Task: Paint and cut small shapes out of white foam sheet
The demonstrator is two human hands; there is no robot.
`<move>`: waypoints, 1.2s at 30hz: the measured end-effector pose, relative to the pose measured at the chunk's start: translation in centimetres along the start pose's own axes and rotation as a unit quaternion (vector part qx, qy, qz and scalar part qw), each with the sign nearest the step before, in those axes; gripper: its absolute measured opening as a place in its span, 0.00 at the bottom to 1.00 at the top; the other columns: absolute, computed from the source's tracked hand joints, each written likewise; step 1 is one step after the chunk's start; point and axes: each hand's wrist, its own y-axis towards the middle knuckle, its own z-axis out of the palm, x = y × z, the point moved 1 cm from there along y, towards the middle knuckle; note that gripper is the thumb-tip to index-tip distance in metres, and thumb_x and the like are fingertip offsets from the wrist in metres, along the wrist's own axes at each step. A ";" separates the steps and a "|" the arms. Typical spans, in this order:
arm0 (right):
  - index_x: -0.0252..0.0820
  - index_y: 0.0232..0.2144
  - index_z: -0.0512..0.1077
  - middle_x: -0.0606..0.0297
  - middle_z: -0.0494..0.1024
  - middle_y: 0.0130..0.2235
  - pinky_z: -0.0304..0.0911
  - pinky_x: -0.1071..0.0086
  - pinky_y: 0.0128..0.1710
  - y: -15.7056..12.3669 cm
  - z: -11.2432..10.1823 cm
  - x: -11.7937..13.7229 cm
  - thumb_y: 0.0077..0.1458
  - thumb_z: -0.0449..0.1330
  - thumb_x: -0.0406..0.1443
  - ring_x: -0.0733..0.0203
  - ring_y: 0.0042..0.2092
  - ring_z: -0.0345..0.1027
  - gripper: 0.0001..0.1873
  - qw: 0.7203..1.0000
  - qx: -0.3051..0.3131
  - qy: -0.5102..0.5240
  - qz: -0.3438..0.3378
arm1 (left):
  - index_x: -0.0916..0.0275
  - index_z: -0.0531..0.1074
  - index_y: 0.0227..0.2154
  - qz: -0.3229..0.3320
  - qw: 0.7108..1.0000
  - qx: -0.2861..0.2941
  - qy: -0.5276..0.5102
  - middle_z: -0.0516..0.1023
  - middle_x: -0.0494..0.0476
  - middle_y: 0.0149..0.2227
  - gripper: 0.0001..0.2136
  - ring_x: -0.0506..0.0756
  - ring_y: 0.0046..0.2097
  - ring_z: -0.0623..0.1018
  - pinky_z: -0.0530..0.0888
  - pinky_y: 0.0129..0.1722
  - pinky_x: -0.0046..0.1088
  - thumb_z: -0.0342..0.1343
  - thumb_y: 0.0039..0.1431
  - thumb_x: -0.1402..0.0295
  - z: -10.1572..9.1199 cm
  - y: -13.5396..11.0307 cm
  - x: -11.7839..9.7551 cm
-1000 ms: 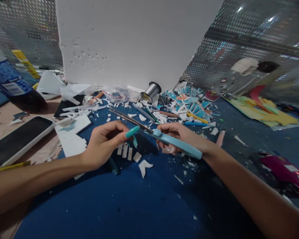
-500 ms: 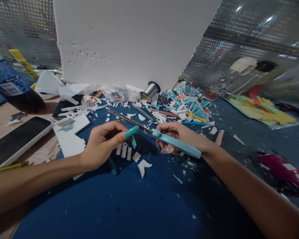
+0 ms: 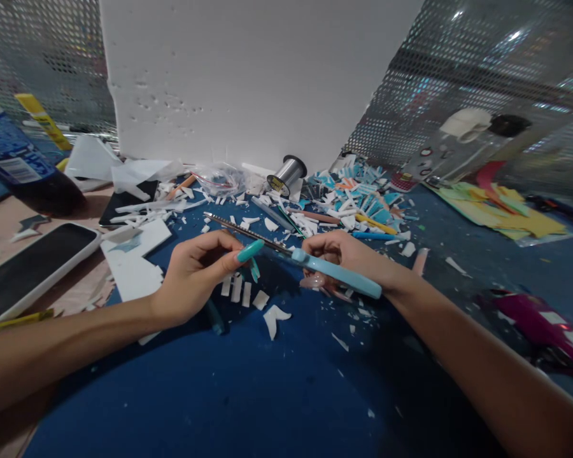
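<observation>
My right hand (image 3: 339, 251) is closed around scissors with a light-blue handle (image 3: 339, 272). Seen nearly edge-on, their dark, tooth-edged blade (image 3: 248, 230) slants up and left, past the fingertips of my left hand (image 3: 200, 273). That left hand is closed in a pinch near the blade; whatever it holds is hidden by the fingers. Long teal nails (image 3: 251, 250) show on its thumb and a finger, and a pale pinkish nail (image 3: 312, 280) on my right hand. Below lie small white strips (image 3: 236, 289) and a curved white piece (image 3: 275, 320) on the dark blue table (image 3: 248, 394).
White and blue scraps (image 3: 363, 197) pile up behind my hands, beside a wire spool (image 3: 289, 173). A phone (image 3: 33, 270) and a dark drink bottle (image 3: 21, 159) stand left. Coloured paper (image 3: 501, 213) and a magenta object (image 3: 544, 327) are right. A white board (image 3: 262, 76) rises behind.
The scissors' handle has shifted slightly left, and the fingers of my right hand have moved a little under it. My left hand stays almost still.
</observation>
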 end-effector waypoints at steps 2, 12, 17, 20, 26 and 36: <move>0.39 0.23 0.71 0.71 0.72 0.20 0.63 0.77 0.16 0.0 -0.1 0.1 0.40 0.74 0.37 0.70 0.18 0.65 0.15 1.000 -0.012 0.002 -0.006 | 0.61 0.76 0.23 0.002 1.000 0.001 -0.002 0.74 0.51 0.22 0.09 0.48 0.22 0.67 0.65 0.20 0.21 0.69 0.52 0.64 0.0 0.0 0.0; 0.43 0.21 0.63 0.68 0.66 0.22 0.50 0.68 0.23 0.5 0.2 0.1 0.48 0.69 0.45 0.65 0.23 0.57 0.20 0.902 -0.284 -0.318 -0.062 | 0.61 0.76 0.24 0.017 1.000 0.010 -0.001 0.74 0.51 0.23 0.11 0.48 0.23 0.67 0.64 0.20 0.23 0.69 0.54 0.61 -0.1 0.0 0.3; 0.44 0.24 0.62 0.64 0.69 0.26 0.54 0.66 0.27 0.6 0.5 -0.2 0.50 0.66 0.41 0.60 0.28 0.63 0.16 0.853 -0.361 -0.376 -0.013 | 0.62 0.77 0.25 0.017 1.000 0.022 0.009 0.75 0.52 0.24 0.12 0.49 0.25 0.70 0.67 0.22 0.23 0.70 0.53 0.59 -0.1 0.0 0.3; 0.42 0.29 0.64 0.58 0.74 0.34 0.61 0.65 0.33 0.7 0.6 -0.3 0.49 0.67 0.39 0.54 0.36 0.70 0.15 0.849 -0.380 -0.368 -0.017 | 0.61 0.78 0.25 0.016 0.999 0.028 0.016 0.77 0.53 0.25 0.10 0.50 0.27 0.74 0.71 0.26 0.24 0.70 0.53 0.62 -0.2 0.1 0.3; 0.38 0.36 0.67 0.50 0.76 0.39 0.66 0.60 0.38 0.6 1.5 -0.3 0.60 0.59 0.44 0.50 0.40 0.72 0.14 0.844 -0.377 -0.372 -0.085 | 0.59 0.81 0.25 0.026 0.999 0.035 0.032 0.81 0.52 0.26 0.03 0.50 0.28 0.77 0.72 0.27 0.24 0.68 0.51 0.72 -0.3 0.1 0.6; 0.40 0.25 0.70 0.67 0.70 0.25 0.56 0.68 0.31 -0.8 4.4 1.5 0.68 0.51 0.42 0.66 0.27 0.61 0.21 0.897 -0.266 -0.236 -0.262 | 0.57 0.82 0.26 0.061 0.994 0.057 0.072 0.80 0.49 0.25 0.05 0.50 0.29 0.76 0.73 0.31 0.25 0.67 0.52 0.74 -0.3 -0.2 0.4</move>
